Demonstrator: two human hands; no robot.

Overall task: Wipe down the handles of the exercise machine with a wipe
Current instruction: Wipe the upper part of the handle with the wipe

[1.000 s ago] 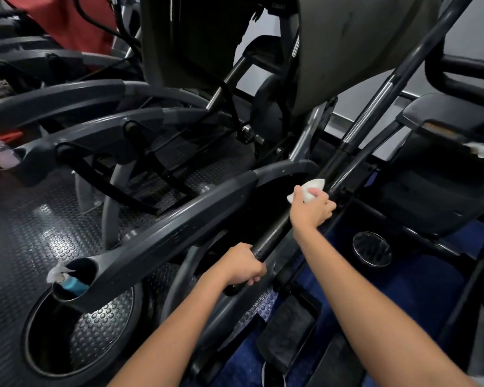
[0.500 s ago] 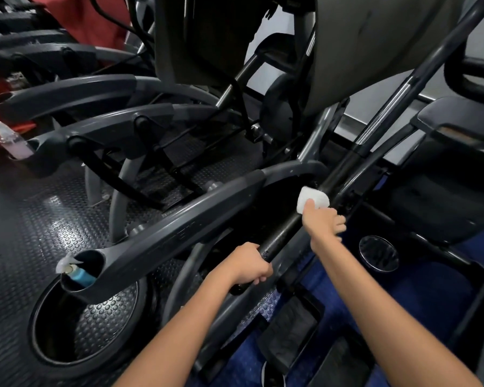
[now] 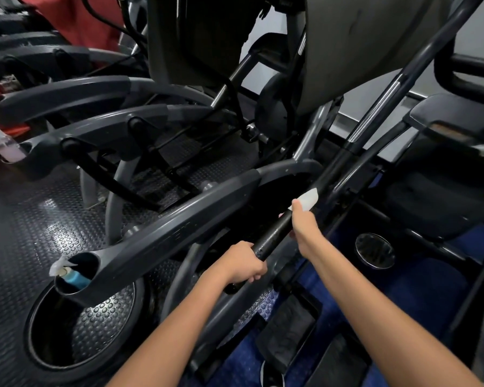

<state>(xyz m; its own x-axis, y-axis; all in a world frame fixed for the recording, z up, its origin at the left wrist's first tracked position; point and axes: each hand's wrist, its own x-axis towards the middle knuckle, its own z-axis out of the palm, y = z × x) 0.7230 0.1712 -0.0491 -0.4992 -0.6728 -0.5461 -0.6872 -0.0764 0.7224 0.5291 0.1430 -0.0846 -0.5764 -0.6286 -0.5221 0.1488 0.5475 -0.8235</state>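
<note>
A long black handle bar (image 3: 274, 236) of the exercise machine runs diagonally from lower centre up to the right. My left hand (image 3: 245, 265) grips its lower end. Higher up the same bar, my right hand (image 3: 302, 223) is wrapped round it with a white wipe (image 3: 308, 199) pressed against the bar; the wipe sticks out above my thumb.
A grey side rail (image 3: 185, 233) with a cup holder holding a blue spray bottle (image 3: 73, 277) lies left of the bar. A second bottle with pink liquid (image 3: 4, 148) sits far left. Black pedals (image 3: 288, 331) lie below, and a neighbouring machine's seat (image 3: 442, 191) stands at the right.
My right hand has slid with the wipe along the bar and now wraps round it more fully. My left hand keeps its grip on the lower end.
</note>
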